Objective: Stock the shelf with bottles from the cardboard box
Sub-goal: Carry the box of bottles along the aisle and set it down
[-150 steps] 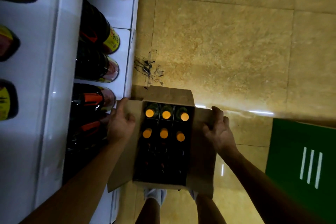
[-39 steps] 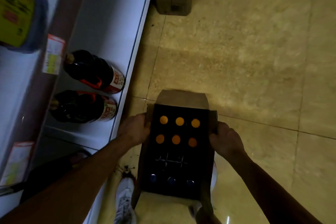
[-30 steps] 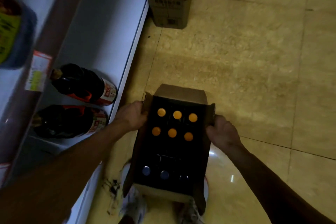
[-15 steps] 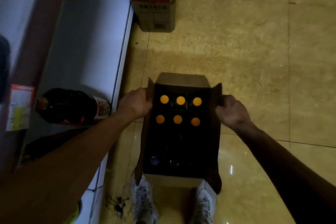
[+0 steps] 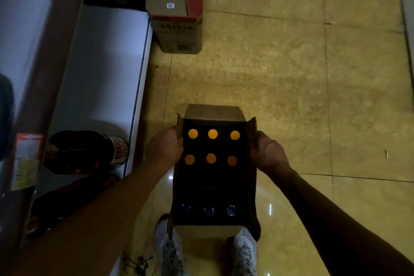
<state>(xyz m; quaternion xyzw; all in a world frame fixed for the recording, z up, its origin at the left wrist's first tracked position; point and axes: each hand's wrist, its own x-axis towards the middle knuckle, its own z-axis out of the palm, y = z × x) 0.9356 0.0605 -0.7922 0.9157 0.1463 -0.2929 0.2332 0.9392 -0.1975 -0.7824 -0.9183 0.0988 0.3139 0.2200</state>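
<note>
You're placing the open brown cardboard box (image 5: 208,231) of orange-capped dark bottles (image 5: 212,134), held low over your shoes (image 5: 170,251) beside the white bottom shelf (image 5: 100,74). Your left hand (image 5: 165,148) and right hand (image 5: 267,155) each clutch a side wall, arms reaching down. Next, probably: set it down, free one hand for a bottle.

Looks like a shop: long white shelf (image 5: 100,74) with a big dark bottle (image 5: 83,152) on it, paper price tag (image 5: 26,160) on a shelf edge, printed stock box (image 5: 177,6) on shiny floor tiles (image 5: 280,78).
</note>
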